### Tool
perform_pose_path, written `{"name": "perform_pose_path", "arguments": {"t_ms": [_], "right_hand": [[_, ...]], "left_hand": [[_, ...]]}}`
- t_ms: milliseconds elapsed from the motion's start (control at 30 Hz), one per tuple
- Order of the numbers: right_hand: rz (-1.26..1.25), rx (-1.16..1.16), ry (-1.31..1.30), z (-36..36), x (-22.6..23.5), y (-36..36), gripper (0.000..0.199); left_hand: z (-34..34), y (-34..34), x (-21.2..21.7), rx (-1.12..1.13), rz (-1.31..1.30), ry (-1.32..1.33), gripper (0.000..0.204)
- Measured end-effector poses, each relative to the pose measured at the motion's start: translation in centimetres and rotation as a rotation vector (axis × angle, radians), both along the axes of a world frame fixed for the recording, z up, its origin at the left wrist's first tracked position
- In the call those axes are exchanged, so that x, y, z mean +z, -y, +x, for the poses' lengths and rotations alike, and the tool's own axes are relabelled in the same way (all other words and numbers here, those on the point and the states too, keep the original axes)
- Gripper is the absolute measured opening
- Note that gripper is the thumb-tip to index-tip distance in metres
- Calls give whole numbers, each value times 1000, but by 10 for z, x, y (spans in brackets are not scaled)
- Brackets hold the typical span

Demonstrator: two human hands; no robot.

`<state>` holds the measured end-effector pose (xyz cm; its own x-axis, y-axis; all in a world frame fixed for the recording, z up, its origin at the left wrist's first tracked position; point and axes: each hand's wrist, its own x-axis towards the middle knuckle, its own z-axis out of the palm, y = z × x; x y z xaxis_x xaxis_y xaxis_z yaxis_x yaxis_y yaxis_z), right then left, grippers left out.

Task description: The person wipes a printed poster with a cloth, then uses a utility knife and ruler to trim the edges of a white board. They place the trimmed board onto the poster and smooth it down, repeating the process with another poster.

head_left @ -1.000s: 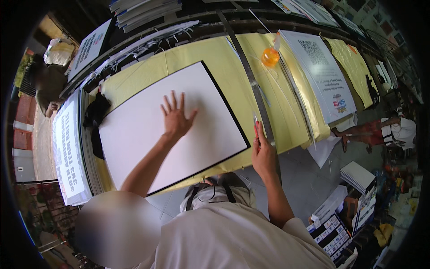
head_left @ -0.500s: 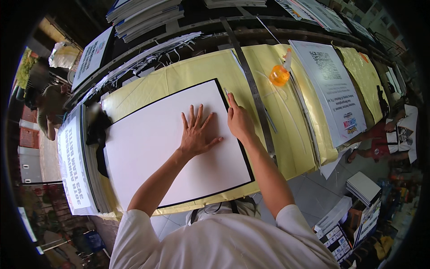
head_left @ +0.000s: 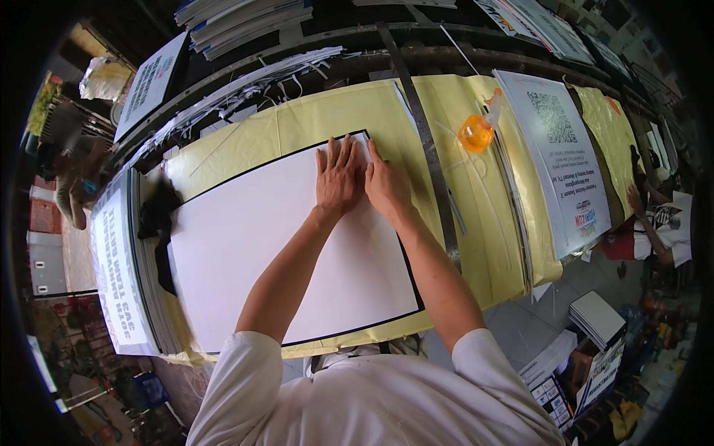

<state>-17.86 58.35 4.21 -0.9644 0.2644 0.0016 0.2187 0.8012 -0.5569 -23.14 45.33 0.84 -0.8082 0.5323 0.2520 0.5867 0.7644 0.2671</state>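
A large white board with a black border lies on the yellow-covered table. My left hand presses flat on it near the far right corner, fingers stretched away from me and close together. Right beside it, my right hand is at the board's right edge, index finger extended and the other fingers curled. A slim cutter knife showed in this hand a moment ago; now the fingers and palm hide it. The two hands nearly touch at the thumbs.
A metal bar crosses the yellow cover on the right. Beyond it stand an orange spray bottle and a printed board. Stacked printed panels lie at left, beside black cloth. People are at both sides.
My left hand has slid right and away from me, its spread fingers drawing together. My right hand has moved slightly towards the far corner, and the cutter's tip no longer shows.
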Motion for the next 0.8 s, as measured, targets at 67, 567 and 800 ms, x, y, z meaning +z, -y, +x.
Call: {"name": "perform_pose_path", "arguments": {"t_ms": [67, 567, 800], "right_hand": [[20, 19, -12, 0, 2, 1, 57], [102, 62, 127, 269, 28, 16, 71], [167, 39, 231, 408, 49, 33, 68]], "left_hand": [[-1, 0, 0, 4, 10, 2, 62], [-5, -3, -16, 20, 66, -125, 59], [-7, -1, -20, 15, 6, -113, 59]]}}
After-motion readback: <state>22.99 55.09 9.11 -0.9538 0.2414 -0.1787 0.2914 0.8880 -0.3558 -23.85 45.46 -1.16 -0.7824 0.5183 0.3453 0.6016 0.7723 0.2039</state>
